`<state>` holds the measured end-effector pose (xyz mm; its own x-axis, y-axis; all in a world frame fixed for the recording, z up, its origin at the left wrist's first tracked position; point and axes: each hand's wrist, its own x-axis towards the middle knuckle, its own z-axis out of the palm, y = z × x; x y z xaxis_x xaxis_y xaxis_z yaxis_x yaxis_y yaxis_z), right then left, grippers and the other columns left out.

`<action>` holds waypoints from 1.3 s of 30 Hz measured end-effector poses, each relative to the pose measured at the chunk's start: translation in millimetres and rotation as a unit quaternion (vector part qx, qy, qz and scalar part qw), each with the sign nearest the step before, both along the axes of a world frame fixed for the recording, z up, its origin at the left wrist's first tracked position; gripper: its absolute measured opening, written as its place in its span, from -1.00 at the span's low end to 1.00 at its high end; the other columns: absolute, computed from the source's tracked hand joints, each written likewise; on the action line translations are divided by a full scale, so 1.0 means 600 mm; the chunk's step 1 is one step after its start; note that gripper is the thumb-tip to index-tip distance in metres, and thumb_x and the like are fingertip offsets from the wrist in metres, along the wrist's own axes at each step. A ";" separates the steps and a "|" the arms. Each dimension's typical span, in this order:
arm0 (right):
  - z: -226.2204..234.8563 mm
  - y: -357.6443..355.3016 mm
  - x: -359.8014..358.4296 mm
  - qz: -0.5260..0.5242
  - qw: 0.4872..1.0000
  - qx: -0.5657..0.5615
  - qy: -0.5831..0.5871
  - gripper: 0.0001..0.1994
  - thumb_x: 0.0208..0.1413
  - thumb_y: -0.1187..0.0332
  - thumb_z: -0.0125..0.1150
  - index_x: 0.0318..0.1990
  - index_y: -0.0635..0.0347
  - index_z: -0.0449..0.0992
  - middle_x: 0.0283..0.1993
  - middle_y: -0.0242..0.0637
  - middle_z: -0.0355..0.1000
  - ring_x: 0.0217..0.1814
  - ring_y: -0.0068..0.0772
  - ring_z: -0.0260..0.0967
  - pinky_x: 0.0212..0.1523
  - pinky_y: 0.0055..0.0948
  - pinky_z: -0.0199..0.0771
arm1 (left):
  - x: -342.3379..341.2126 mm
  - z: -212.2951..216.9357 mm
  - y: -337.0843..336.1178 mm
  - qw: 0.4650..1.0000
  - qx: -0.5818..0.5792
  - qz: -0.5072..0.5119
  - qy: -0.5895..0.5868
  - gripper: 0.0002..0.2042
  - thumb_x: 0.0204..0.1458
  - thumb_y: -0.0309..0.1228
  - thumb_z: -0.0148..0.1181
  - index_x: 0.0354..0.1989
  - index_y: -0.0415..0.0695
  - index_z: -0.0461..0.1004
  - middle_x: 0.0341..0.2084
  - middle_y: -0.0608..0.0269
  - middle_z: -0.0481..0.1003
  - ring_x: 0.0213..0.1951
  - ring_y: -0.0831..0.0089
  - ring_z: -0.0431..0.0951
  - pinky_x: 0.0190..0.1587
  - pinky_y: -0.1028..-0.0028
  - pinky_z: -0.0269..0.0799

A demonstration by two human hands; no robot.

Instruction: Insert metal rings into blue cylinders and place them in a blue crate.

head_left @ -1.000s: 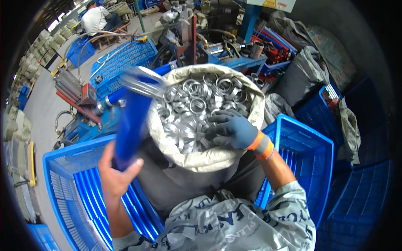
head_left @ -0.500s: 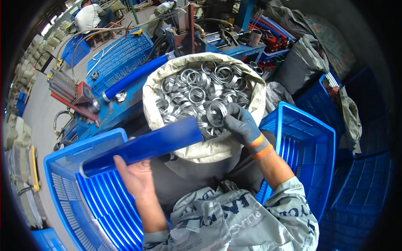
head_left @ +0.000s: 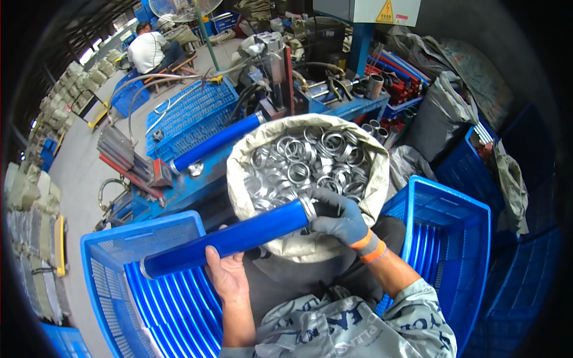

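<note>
Left hand (head_left: 228, 275) holds blue tube (head_left: 236, 236) from below, near middle. Gloved right hand (head_left: 341, 221) pinches metal ring (head_left: 308, 209) at tube's right end. Tube slants above left crate (head_left: 98, 280) and sack's rim (head_left: 237, 182).

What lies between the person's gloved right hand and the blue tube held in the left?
A silver metal ring, at the end of the blue tube nearest the right hand; the head view shows it.
</note>
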<state>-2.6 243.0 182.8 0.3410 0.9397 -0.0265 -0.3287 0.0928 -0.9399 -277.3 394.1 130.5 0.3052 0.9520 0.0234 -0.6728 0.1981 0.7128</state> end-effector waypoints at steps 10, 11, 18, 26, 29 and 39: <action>0.007 0.013 0.021 -0.029 0.990 -0.001 -0.139 -0.28 0.26 0.55 0.61 0.57 0.37 0.48 0.52 -0.27 0.50 0.52 -0.38 0.48 0.51 -0.31 0.54 | 0.031 -0.002 0.027 0.999 0.022 -0.015 0.018 -0.31 0.44 0.03 0.42 0.58 -0.08 0.41 0.33 0.00 0.66 0.29 0.16 0.73 0.27 0.12 0.77; 0.013 0.015 0.024 -0.010 0.997 -0.010 -0.078 -0.27 0.26 0.56 0.61 0.58 0.36 0.47 0.53 -0.27 0.49 0.54 -0.37 0.46 0.52 -0.32 0.53 | 0.033 -0.004 0.029 0.999 0.027 -0.024 0.011 -0.30 0.45 0.05 0.40 0.57 -0.14 0.41 0.35 -0.01 0.64 0.33 0.13 0.71 0.32 0.09 0.76; 0.064 0.048 0.094 0.056 0.997 0.048 -0.022 -0.28 0.36 0.52 0.51 0.66 0.24 0.43 0.50 -0.30 0.57 0.40 -0.54 0.55 0.39 -0.41 0.62 | 0.006 -0.019 0.099 0.994 -0.067 -0.002 -0.088 -0.24 0.47 0.18 0.30 0.52 -0.26 0.42 0.41 -0.08 0.59 0.41 0.08 0.65 0.46 0.04 0.67; 0.079 0.289 0.154 0.019 0.984 0.030 -0.173 -0.48 0.45 0.36 0.53 0.48 0.29 0.62 0.36 -0.27 0.69 0.36 -0.54 0.59 0.42 -0.48 0.56 | -0.054 -0.042 0.188 0.990 -0.039 -0.007 -0.138 -0.33 0.52 0.03 0.29 0.53 -0.27 0.41 0.44 0.00 0.55 0.45 0.14 0.58 0.51 0.10 0.61; 0.064 0.480 0.154 0.037 0.954 0.023 -0.298 -0.43 0.44 0.27 0.56 0.49 0.30 0.60 0.35 -0.13 0.70 0.30 -0.44 0.64 0.36 -0.43 0.61 | -0.110 -0.038 0.224 0.987 -0.048 0.040 -0.146 -0.38 0.53 -0.03 0.30 0.51 -0.29 0.43 0.43 -0.02 0.55 0.46 0.13 0.57 0.52 0.10 0.60; -0.132 0.906 0.098 0.078 0.569 -0.146 -0.805 -0.56 0.17 0.36 0.42 0.24 0.03 0.73 0.16 0.08 0.74 0.25 0.22 0.73 0.26 0.07 0.74 | -0.275 -0.028 0.280 0.968 -0.073 0.140 -0.194 -0.45 0.54 -0.07 0.30 0.43 -0.28 0.48 0.37 0.04 0.60 0.42 0.21 0.61 0.53 0.17 0.61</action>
